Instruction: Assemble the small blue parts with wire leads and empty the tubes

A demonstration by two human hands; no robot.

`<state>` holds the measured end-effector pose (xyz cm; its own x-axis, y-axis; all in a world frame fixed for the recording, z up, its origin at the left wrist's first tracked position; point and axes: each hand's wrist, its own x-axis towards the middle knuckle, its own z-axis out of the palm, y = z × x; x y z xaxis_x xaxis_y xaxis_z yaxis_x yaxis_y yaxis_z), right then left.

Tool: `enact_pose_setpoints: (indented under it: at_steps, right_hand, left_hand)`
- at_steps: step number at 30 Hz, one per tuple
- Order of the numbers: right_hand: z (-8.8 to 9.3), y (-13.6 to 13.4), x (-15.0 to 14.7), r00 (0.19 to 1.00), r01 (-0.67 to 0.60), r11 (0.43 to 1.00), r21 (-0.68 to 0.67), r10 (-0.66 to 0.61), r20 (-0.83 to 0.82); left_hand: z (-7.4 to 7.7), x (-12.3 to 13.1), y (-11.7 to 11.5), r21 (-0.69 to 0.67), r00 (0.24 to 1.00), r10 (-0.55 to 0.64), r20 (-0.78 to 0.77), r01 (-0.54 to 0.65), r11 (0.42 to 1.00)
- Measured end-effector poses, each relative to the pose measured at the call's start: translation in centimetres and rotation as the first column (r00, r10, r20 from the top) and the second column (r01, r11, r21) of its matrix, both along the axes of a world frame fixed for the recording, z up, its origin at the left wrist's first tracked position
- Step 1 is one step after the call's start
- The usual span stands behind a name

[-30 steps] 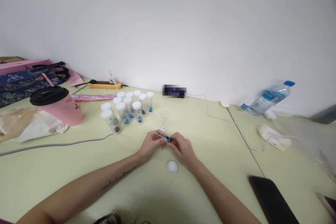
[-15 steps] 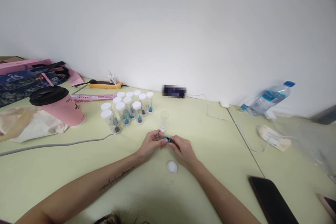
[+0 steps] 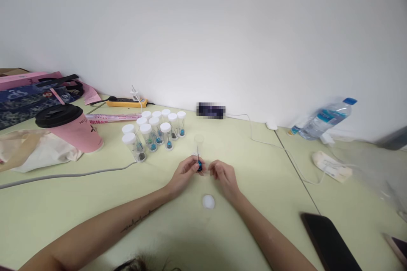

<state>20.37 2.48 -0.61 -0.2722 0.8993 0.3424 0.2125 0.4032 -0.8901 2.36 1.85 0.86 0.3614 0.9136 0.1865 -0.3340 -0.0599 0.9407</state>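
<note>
Blue and small, a cylindrical component with thin wire leads is being pinched upright between the thumb and fingertips of the left hand, its leads pointing up toward the far side so that the body stays steady above the pale green tabletop. The right hand is hovering just right of the component, fingers loosely curled and holding nothing that can be made out. A clear, uncapped plastic vial is standing just beyond the hands, mouth up; its contents cannot be told. A round white cap is lying flat on the near side of the hands, apart from the vial. To the far left, a cluster of clear vials with white caps is standing upright and closed, each holding a small item at the bottom, blue in some, dark in others. Farther left, a pink cup with a black lid is resting tilted beside a beige cloth bag. At the far right, a clear water bottle with a blue cap is lying on its side.
</note>
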Motion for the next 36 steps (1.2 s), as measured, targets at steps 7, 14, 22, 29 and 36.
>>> enact_pose_setpoints:
  at_steps: [7,14,22,29,36]
  right_hand:
    - [0.7,0.5,0.0,0.947,0.034,0.991,-0.128,-0.073,-0.313]
    - [0.8,0.3,0.0,0.959,0.028,0.993,-0.114,-0.059,-0.278]
    - [0.6,0.5,0.0,0.968,0.145,0.985,-0.094,-0.161,-0.195]
    - [-0.1,0.3,-0.3,0.988,0.121,0.993,-0.004,-0.12,-0.091]
    - [0.4,0.4,0.1,0.919,0.29,0.947,-0.135,-0.316,-0.238]
  left_hand:
    - [-0.7,0.1,0.2,-0.1,0.982,-0.065,-0.179,0.048,0.994]
    - [-1.0,0.3,0.3,-0.059,0.945,-0.046,-0.323,0.028,0.998]
    - [-0.5,0.2,0.2,-0.06,0.958,0.111,-0.263,-0.131,0.99]
    - [-0.8,-0.2,0.3,-0.032,0.949,0.271,-0.162,-0.279,0.96]
    - [-0.9,-0.7,1.0,0.137,0.81,0.541,-0.226,-0.524,0.841]
